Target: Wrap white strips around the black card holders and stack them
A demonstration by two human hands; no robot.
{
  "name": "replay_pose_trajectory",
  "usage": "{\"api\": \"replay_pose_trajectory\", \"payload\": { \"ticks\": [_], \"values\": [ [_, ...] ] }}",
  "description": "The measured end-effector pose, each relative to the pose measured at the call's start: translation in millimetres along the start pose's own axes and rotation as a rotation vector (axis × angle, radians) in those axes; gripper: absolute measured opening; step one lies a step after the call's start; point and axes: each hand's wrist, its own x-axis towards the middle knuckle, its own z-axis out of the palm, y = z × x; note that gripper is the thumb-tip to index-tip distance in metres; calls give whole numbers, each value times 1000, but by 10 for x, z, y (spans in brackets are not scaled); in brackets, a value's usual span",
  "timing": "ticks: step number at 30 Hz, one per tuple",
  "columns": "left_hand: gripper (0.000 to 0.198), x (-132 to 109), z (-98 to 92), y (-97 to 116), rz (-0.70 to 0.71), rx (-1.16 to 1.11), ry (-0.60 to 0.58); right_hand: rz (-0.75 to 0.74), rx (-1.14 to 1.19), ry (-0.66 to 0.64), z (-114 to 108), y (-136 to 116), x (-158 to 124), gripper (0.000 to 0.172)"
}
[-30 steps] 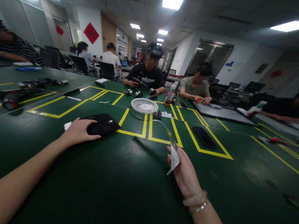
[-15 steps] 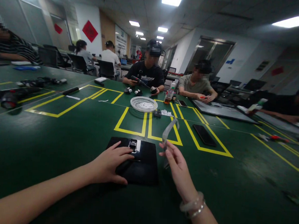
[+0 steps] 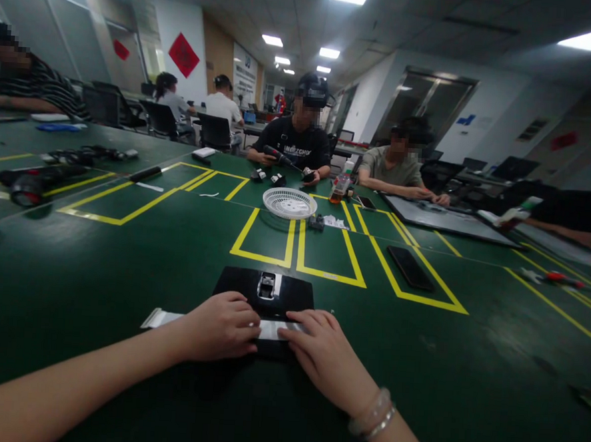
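Black flat panel [image 3: 271, 293] lies on the green table [image 3: 121, 290] right in front of the person, w/ a small metal fitting [image 3: 266, 286] at its 12 o'clock edge. A pale strip of tape/film [image 3: 162, 318] runs across the panel's near edge, its free end sticking out at 9 o'clock, off the panel and onto the table.

Left hand [image 3: 221, 326]: palm down, fingers loosely curled, pressing on the strip approx. at the panel's near-left part. Right hand [image 3: 324, 356]: flat, fingers together and stretched toward 10 o'clock, tips on the strip just beside the left hand's fingertips. Neither pinches anything; both press down.

Progress, as a judgement: strip is laid across the panel and being smoothed, so the placing looks done. The left tail overhangs unstuck, and can't tell if the right end is fully down, since the hands hide it. Pressing flat and dealing w/ the overhang seem left.

Around: yellow marked boxes at 12 o'clock, a white round basket [image 3: 289, 203] beyond them, a dark phone [image 3: 411, 267] at 1 o'clock, well apart. Other people sit at the far side w/ their own tools; a big grey board [image 3: 446, 220] lies at 2 o'clock.
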Motion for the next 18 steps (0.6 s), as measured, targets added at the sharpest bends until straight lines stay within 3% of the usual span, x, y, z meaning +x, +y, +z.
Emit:
{"api": "replay_pose_trajectory", "payload": {
  "ticks": [3,8,14,18],
  "values": [
    [19,16,-10,2,-36,-22,-94,7,-30,20,-5,-40,-9,33],
    [27,30,-11,22,-118,-46,-106,-5,-59,66,6,-112,-24,32],
    [88,-10,35,0,-292,-56,-185,6,-52,53,4,-121,-29,29],
    [93,-11,16,-11,-320,-100,-230,0,-50,50,21,-74,-23,28]
  ]
}}
